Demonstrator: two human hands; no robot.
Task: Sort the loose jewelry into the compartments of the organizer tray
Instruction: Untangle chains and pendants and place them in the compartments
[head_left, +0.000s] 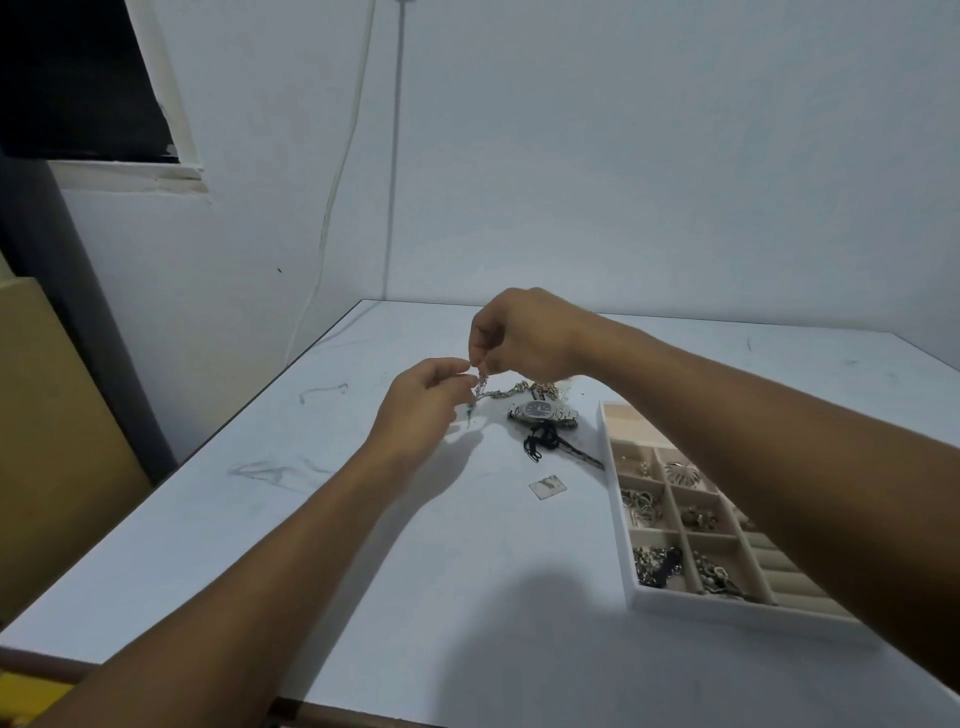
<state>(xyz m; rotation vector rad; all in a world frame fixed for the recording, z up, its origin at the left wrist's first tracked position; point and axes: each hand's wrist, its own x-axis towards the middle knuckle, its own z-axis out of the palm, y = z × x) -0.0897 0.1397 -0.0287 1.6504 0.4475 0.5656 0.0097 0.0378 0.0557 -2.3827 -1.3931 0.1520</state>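
Note:
A silver chain (493, 393) hangs between my two hands above the white table. My left hand (423, 402) pinches its near end and my right hand (524, 332) pinches it from above, the fingertips almost touching. The chain trails right into a small pile of loose silver jewelry (540, 388). A silver wristwatch with a dark dial (543, 412) lies just in front of the pile, with a black cord necklace (550, 447) beside it. The white organizer tray (621, 509) sits at the right, several of its compartments holding jewelry; my right forearm hides its right side.
A small flat clear packet (547, 486) lies on the table between the watch and the tray. The table (311, 519) has pen marks on its left half and its left edge borders a wall with a hanging cable (332, 192). Cardboard (47, 415) stands at the far left.

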